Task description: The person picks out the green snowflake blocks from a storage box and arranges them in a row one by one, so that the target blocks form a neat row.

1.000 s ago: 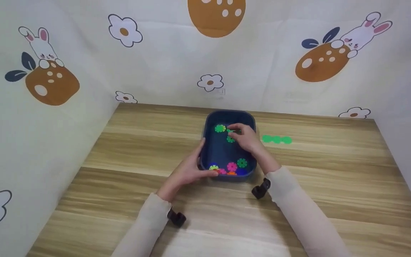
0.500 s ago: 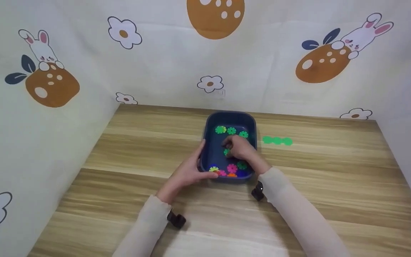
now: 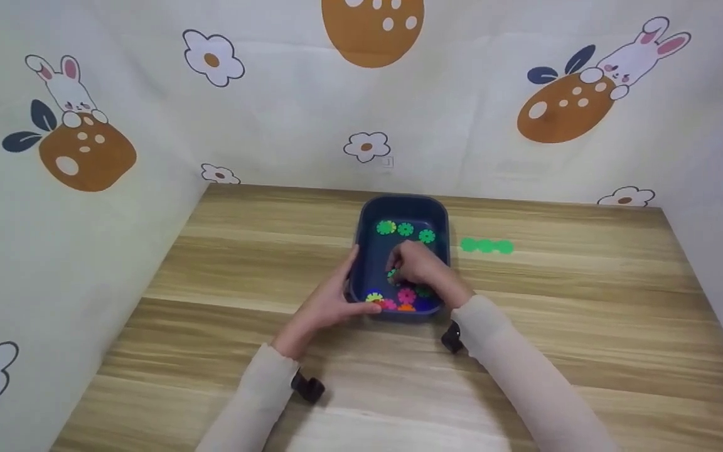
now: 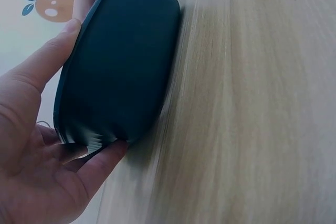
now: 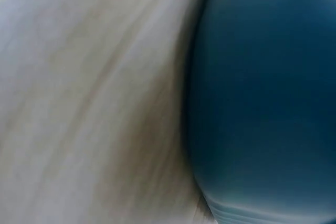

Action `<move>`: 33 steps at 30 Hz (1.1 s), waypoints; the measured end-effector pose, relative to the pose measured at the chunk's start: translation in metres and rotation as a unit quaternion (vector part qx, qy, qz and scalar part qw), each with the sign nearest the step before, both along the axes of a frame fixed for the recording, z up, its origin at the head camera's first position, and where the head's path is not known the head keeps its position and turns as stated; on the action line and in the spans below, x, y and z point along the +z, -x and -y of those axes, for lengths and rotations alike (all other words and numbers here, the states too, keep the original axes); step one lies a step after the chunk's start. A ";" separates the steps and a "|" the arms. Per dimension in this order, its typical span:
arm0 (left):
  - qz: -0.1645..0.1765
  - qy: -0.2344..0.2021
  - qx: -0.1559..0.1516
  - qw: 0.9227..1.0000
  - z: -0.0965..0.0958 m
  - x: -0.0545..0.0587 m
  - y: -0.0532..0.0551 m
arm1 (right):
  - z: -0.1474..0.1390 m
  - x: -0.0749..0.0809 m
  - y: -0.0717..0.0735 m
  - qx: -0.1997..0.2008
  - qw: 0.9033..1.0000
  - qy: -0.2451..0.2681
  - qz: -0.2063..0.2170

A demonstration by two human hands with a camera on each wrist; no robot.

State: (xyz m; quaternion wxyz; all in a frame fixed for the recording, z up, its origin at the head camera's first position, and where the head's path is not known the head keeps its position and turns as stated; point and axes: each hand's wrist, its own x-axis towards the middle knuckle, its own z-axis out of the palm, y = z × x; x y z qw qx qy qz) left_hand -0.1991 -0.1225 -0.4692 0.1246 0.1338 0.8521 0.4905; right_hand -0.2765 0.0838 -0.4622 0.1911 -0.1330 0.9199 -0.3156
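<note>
dark blue, the bin (image 3: 404, 208) stands on the wood-grain table (image 3: 393, 389). the left hand (image 3: 334, 300) is only partly spread and grips the bin at the corner nearest it: its thumb lies along the near rim, its fingers on the outer side wall. the right hand (image 3: 418, 262) reaches down inside the bin, ahead and to the right of the left hand, its fingers curled tight and pinching 1 green disc (image 3: 391, 274) at the tips. just beyond its knuckles lie 3 more green discs (image 3: 405, 229), a bit of yellow showing at the leftmost. below its fingertips, near the left thumb, are a pink disc (image 3: 406, 295), a yellow disc (image 3: 374, 297) and an orange piece (image 3: 406, 308). to the right of the right hand, outside the bin, 3 joined green circles form a strip (image 3: 486, 246) on the table. beige sleeves (image 3: 528, 361) cover the arms behind both hands.
</note>
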 end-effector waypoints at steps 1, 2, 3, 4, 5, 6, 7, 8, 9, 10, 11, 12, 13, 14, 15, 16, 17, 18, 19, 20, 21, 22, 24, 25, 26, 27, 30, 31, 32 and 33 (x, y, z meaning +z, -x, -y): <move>-0.001 0.001 -0.001 1.000 0.000 0.000 0.000 | -0.001 0.000 0.000 0.005 1.000 0.003 0.002; -0.002 0.000 -0.001 1.000 -0.001 0.000 0.001 | -0.002 0.000 0.001 0.008 1.000 0.007 0.003; -0.002 0.001 -0.001 1.000 -0.001 0.000 0.001 | -0.002 0.000 0.001 0.009 1.000 0.013 0.004; -0.004 0.000 -0.002 1.000 -0.001 0.000 0.001 | -0.003 0.000 0.000 0.009 1.000 0.019 0.007; -0.003 -0.001 -0.002 1.000 -0.002 0.000 0.001 | -0.003 0.000 0.000 0.008 1.000 0.024 0.010; -0.002 -0.003 -0.002 1.000 -0.002 -0.001 0.001 | -0.004 -0.001 0.000 0.007 0.999 0.029 0.010; -0.002 -0.004 -0.003 1.000 -0.002 -0.001 0.001 | -0.004 -0.001 -0.001 0.004 0.999 0.035 0.013; -0.003 -0.005 -0.004 1.000 -0.002 -0.001 0.000 | -0.004 -0.001 -0.001 0.002 0.999 0.039 0.016; -0.003 -0.006 -0.006 1.000 -0.002 -0.002 0.000 | -0.005 -0.002 -0.001 0.000 0.999 0.043 0.019; -0.004 -0.008 -0.007 1.000 -0.002 -0.002 0.000 | -0.005 -0.002 -0.001 0.000 0.999 0.045 0.024; -0.001 -0.009 -0.007 1.000 -0.002 -0.002 0.000 | -0.005 -0.002 -0.001 -0.001 0.998 0.048 0.026; 0.000 -0.009 -0.006 1.000 -0.002 -0.001 -0.001 | -0.005 -0.002 -0.001 -0.001 0.998 0.051 0.027; 0.002 -0.010 -0.005 1.000 -0.001 -0.001 -0.001 | -0.005 -0.001 -0.001 -0.004 0.998 0.055 0.026; 0.004 -0.012 -0.003 1.000 -0.001 -0.001 -0.001 | -0.004 -0.001 0.000 -0.007 0.998 0.061 0.023; 0.006 -0.014 -0.001 1.000 -0.001 -0.001 -0.001 | -0.004 0.000 0.000 -0.012 0.997 0.068 0.020; 0.008 -0.016 0.001 1.000 -0.001 0.000 -0.001 | -0.004 0.001 0.001 -0.017 0.997 0.075 0.018; 0.010 -0.017 0.002 1.000 -0.002 0.000 -0.001 | -0.005 0.002 0.001 -0.021 0.996 0.084 0.015; 0.011 -0.016 0.004 1.000 -0.002 0.000 -0.001 | -0.005 0.003 0.001 -0.026 0.995 0.092 0.012; 0.013 -0.016 0.003 1.000 -0.002 -0.001 0.000 | -0.006 0.004 0.002 -0.030 0.994 0.101 0.010; 0.013 -0.014 0.002 1.000 -0.002 -0.001 0.000 | -0.006 0.006 0.002 -0.035 0.993 0.110 0.008; 0.012 -0.012 0.001 1.000 -0.002 -0.001 0.000 | -0.007 0.008 0.002 -0.039 0.992 0.117 0.005; 0.013 -0.010 0.000 1.000 -0.002 -0.002 0.000 | -0.008 0.009 0.002 -0.042 0.991 0.125 0.000; 0.013 -0.007 -0.002 1.000 -0.003 -0.002 0.001 | -0.011 0.013 0.002 -0.051 0.989 0.139 -0.013; 0.014 -0.007 -0.003 1.000 -0.003 -0.002 0.001 | -0.012 0.015 0.002 -0.053 0.988 0.145 -0.021; 0.015 -0.008 -0.003 1.000 -0.003 -0.002 0.001 | -0.014 0.017 0.003 -0.057 0.987 0.151 -0.028; 0.015 -0.008 -0.003 1.000 -0.003 -0.002 0.000 | -0.016 0.019 0.003 -0.060 0.986 0.154 -0.034; 0.009 -0.011 -0.002 1.000 -0.003 -0.001 0.000 | -0.021 0.026 0.005 -0.060 0.983 0.167 -0.050; 0.006 -0.011 -0.001 1.000 -0.002 -0.001 0.000 | -0.023 0.028 0.006 -0.061 0.982 0.171 -0.055; 0.003 -0.012 0.001 1.000 -0.002 0.000 0.000 | -0.025 0.031 0.007 -0.065 0.981 0.175 -0.058; 0.000 -0.013 0.002 1.000 -0.001 0.001 0.000 | -0.027 0.033 0.008 -0.067 0.980 0.179 -0.061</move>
